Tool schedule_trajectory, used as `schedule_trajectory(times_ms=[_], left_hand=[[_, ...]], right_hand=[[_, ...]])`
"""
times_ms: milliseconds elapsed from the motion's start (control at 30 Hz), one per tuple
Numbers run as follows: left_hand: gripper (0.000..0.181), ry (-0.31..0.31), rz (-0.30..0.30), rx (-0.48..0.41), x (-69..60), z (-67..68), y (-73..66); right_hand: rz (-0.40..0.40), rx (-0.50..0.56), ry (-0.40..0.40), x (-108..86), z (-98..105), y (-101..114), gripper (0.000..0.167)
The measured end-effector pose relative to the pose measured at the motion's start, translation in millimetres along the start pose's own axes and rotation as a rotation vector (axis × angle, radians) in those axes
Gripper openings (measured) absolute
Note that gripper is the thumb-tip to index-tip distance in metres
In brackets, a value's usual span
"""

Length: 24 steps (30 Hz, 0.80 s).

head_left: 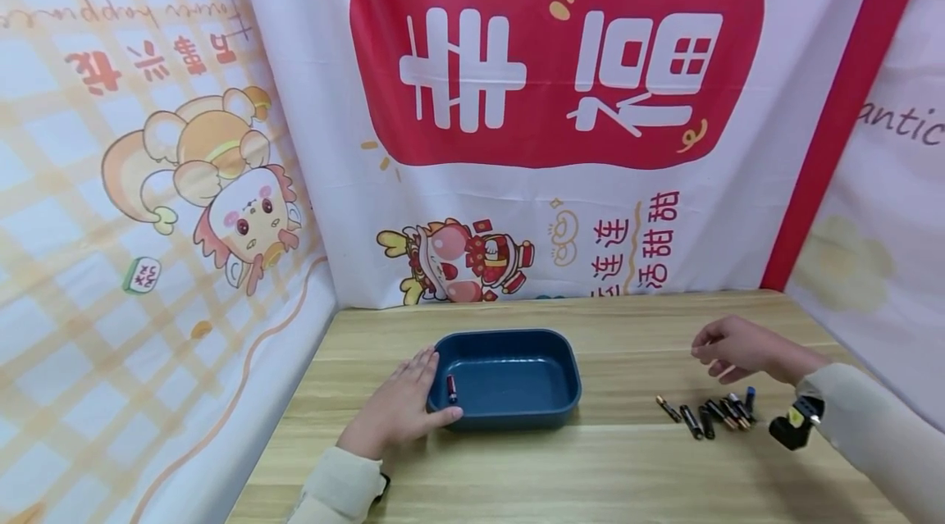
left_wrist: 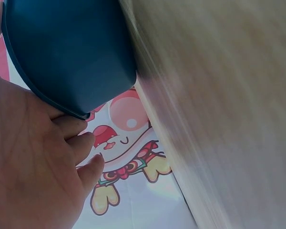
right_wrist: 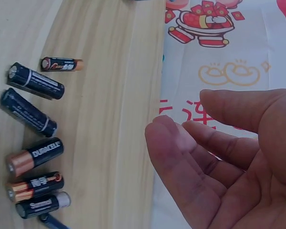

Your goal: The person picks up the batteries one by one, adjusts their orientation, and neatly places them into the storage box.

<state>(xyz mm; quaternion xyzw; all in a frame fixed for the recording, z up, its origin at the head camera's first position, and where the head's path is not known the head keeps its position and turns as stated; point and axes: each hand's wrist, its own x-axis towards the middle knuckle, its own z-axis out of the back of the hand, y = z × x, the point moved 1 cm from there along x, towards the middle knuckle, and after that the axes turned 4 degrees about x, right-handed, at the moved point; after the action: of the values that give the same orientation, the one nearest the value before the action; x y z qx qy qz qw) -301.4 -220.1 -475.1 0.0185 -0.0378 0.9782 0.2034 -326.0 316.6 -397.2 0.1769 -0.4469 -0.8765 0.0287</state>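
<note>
A dark blue rectangular plastic bin [head_left: 509, 419] stands on the table in the head view. Inside, near its left wall, lies one small red and dark battery [head_left: 452, 389]. My left hand [head_left: 399, 409] rests against the bin's left end, fingers along the side and thumb at the front corner; the left wrist view shows these fingers [left_wrist: 78, 143] touching below the rim. My right hand [head_left: 746, 348] hovers above and behind several loose batteries [head_left: 690, 422], its fingers loosely bent with nothing between them. In the right wrist view a Duracell battery [right_wrist: 35, 156] lies among them.
The wooden table [head_left: 502, 475] meets a printed cloth backdrop [head_left: 310, 138] at the back. More cloth hangs at the left and right sides. A dark strapped device [head_left: 796, 424] sits on the right wrist. Bare wood separates the bin from the batteries.
</note>
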Motion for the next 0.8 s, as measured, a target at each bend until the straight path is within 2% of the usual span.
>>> schedule_trajectory(times_ms=[800], left_hand=[[0.105, 0.009, -0.006, -0.009, 1.2, 0.1, -0.2]], right_hand=[[-0.018, 0.103, -0.052, -21.8, 9.3, -57.6, 0.03]])
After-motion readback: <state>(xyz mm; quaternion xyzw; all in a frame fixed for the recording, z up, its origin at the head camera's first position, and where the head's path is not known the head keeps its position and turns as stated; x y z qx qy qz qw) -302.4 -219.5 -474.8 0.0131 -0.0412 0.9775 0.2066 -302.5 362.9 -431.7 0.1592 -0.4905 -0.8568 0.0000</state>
